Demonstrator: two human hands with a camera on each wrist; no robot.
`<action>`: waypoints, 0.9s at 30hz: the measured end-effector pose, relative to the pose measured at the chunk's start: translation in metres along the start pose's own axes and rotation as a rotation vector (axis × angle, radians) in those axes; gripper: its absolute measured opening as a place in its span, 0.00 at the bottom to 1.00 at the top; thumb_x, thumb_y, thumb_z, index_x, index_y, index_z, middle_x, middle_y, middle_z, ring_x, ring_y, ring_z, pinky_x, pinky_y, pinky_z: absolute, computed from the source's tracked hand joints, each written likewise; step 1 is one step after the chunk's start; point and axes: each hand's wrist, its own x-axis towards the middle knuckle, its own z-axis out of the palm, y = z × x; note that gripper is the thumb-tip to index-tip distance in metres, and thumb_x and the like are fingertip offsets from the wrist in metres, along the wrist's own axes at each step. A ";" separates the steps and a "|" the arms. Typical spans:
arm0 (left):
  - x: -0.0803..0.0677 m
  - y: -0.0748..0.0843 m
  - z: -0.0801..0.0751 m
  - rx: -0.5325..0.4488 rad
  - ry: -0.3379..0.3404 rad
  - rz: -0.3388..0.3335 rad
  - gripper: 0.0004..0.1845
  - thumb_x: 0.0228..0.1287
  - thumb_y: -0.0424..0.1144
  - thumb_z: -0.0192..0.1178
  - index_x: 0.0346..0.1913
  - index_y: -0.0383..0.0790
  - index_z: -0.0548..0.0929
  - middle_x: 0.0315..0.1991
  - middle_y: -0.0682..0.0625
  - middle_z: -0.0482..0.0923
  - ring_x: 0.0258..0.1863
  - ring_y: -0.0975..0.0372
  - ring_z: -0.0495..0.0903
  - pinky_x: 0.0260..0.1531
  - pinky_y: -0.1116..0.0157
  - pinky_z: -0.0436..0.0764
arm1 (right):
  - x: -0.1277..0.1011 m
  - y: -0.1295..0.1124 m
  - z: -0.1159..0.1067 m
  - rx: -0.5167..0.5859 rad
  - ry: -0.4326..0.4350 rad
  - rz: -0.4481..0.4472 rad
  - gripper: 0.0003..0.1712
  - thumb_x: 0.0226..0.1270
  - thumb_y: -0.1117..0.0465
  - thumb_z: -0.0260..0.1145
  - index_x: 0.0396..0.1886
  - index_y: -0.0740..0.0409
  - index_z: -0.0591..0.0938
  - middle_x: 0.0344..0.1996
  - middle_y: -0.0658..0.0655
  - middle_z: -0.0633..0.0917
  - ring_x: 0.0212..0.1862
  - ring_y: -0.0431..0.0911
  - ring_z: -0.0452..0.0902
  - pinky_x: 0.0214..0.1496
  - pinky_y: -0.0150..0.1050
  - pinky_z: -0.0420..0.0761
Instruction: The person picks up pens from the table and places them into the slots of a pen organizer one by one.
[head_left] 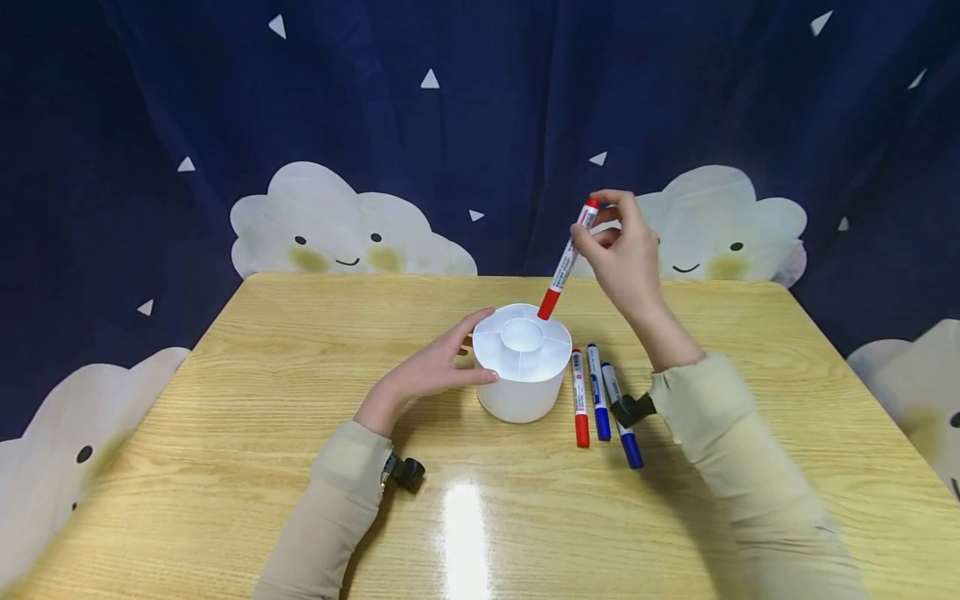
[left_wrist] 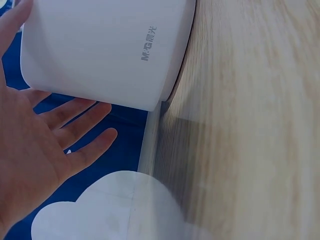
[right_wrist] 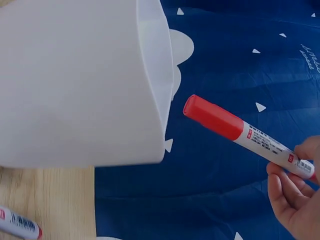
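My left hand [head_left: 435, 367] rests against the left side of the white cup [head_left: 522, 367], with straight fingers touching its wall and my thumb by the rim; it is not curled shut. My left arm lies low over the bench [head_left: 262, 433], bent a little toward the cup. My right hand [head_left: 622, 250] is lifted up high, behind the cup and to its right, and my wrist bends down. Its fingers pinch the top end of a red marker [head_left: 566, 262]. The marker is tilted, and its red cap points down, just above the back rim of the cup. I cannot tell if the cap touches the rim. The cup is round, smooth and made of plain white plastic, and it stands near the middle of the bench. Inside it has a small round hole in the middle and walls that cut it into parts. Gray letters are on its side. The marker is a long thin stick, white in the body with a shiny red cap. Just right of the cup, three more markers lie flat on the bench side by side: another red one [head_left: 580, 400] and two blue markers [head_left: 611, 404]. The bench is light yellow wood with fine lines, and it shines. Both my sleeves [head_left: 712, 400] are soft and beige.
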 end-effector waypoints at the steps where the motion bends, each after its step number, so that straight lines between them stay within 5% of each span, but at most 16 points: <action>1: 0.000 0.000 0.000 -0.003 -0.002 -0.002 0.47 0.52 0.50 0.66 0.71 0.54 0.48 0.65 0.57 0.58 0.55 0.57 0.67 0.58 0.56 0.66 | 0.000 -0.001 0.002 0.018 0.005 -0.005 0.23 0.61 0.61 0.62 0.55 0.58 0.69 0.35 0.53 0.76 0.26 0.35 0.74 0.29 0.22 0.74; 11: 0.001 0.000 -0.001 -0.024 -0.010 -0.005 0.47 0.52 0.49 0.65 0.71 0.55 0.48 0.65 0.57 0.58 0.56 0.57 0.66 0.57 0.54 0.67 | 0.000 -0.007 0.016 0.093 0.035 -0.035 0.23 0.60 0.63 0.62 0.54 0.60 0.68 0.34 0.53 0.74 0.26 0.38 0.73 0.30 0.23 0.73; 27: 0.001 0.001 -0.001 -0.011 -0.019 -0.019 0.46 0.53 0.50 0.64 0.70 0.60 0.47 0.66 0.57 0.56 0.55 0.57 0.66 0.56 0.53 0.68 | -0.012 -0.001 0.038 0.065 -0.049 -0.102 0.23 0.59 0.62 0.64 0.53 0.60 0.69 0.37 0.57 0.78 0.33 0.40 0.75 0.37 0.26 0.77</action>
